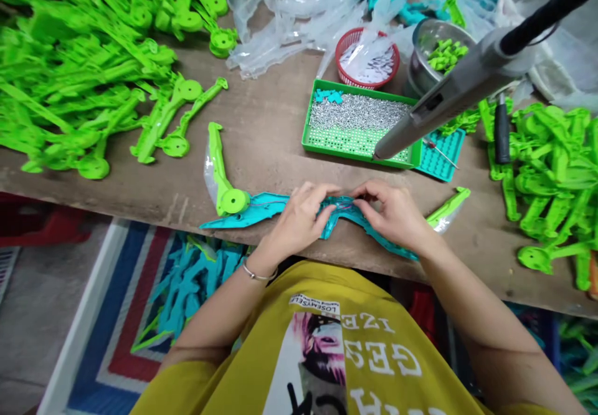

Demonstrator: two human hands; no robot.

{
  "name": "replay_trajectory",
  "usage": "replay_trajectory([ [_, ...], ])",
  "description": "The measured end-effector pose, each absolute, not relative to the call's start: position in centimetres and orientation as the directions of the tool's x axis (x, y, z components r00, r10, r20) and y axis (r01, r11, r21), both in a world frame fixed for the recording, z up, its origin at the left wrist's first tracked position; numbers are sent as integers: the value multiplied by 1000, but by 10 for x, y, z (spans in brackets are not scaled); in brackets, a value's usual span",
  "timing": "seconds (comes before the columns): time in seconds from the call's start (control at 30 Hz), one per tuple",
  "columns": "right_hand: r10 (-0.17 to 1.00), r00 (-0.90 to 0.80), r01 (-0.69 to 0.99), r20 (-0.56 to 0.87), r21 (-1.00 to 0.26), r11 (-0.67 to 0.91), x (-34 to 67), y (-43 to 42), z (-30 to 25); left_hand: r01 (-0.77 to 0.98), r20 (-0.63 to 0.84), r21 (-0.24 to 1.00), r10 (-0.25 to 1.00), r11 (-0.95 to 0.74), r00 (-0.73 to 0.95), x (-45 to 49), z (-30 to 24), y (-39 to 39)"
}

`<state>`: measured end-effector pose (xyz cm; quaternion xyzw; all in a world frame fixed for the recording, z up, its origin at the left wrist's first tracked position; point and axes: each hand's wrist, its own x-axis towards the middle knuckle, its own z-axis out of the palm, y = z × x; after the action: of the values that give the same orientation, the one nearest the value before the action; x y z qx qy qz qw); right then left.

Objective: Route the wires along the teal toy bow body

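Note:
A long teal plastic part (252,211) lies along the near edge of the wooden table (266,122), with green limb pieces (219,175) fixed at both ends. My left hand (301,215) and my right hand (392,212) both pinch its middle section, fingertips close together over a thin reddish string. A grey powered screwdriver (448,91) hangs from above, its tip just beyond my hands.
A green tray of small metal screws (357,122) sits behind my hands, with a red basket (369,57) and a metal bowl of green bits (434,53) farther back. Heaps of green parts (79,72) fill the left and right. Teal parts (196,284) lie in a bin below.

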<state>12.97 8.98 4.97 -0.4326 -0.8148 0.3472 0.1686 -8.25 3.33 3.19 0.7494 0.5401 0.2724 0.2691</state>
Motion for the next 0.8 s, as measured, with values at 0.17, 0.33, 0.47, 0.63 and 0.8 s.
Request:
replay_trajectory([
  [0.17,742,-668,531,53,-664,526,133,94,49,763,144,553,941,-334,307,-71,19,32],
  [0.33,700,-703,513,126,-592,621,138,94,41,823,237,454,937,-341,257,-64,12,28],
  [0.47,678,-722,544,138,-492,679,138,92,35,837,304,426,926,-344,225,-60,12,25],
  [0.63,650,-740,538,170,-429,725,134,90,29,842,402,392,892,-371,206,-55,7,19],
  [0.8,680,-712,514,175,-531,674,131,92,29,805,431,455,885,-381,176,-52,3,17],
])
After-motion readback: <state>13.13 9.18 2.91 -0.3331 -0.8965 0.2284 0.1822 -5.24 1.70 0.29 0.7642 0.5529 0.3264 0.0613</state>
